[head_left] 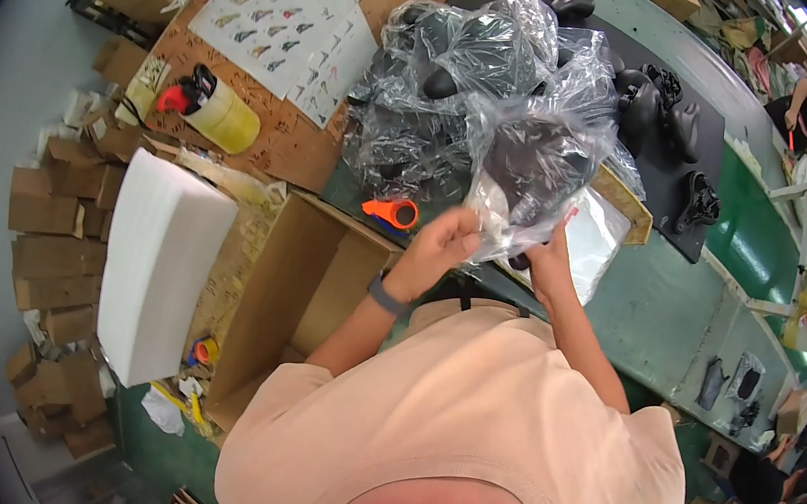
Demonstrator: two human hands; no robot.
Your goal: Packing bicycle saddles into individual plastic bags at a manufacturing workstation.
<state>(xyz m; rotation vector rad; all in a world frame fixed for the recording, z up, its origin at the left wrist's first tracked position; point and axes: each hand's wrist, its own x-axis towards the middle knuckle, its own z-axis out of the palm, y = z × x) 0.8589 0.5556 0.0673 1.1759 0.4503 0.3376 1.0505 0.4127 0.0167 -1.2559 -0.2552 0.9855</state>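
1. Basically, both hands worked at one bagged black saddle [541, 158], held in front of the torso at the table's near edge.
2. Right hand [551, 267] was curled round the saddle's narrow lower end, thumb up along the plastic.
3. Left hand [439, 248], dark band on wrist, had its fingers bunched at the bag's lower left edge; couldn't tell if the pinch was closed.
4. Pile of bagged saddles [411, 107] lay just beyond; bare black saddles [681, 131] sat right of it on a dark mat [686, 214].
5. Clear plastic sheets [599, 238] lay just beside the right hand.
6. Orange tape dispenser [406, 215] lay near the left hand, beyond an open cardboard box [263, 285].
7. White foam stack [160, 263] stood left of the box; yellow container [230, 123] stood beyond the foam.
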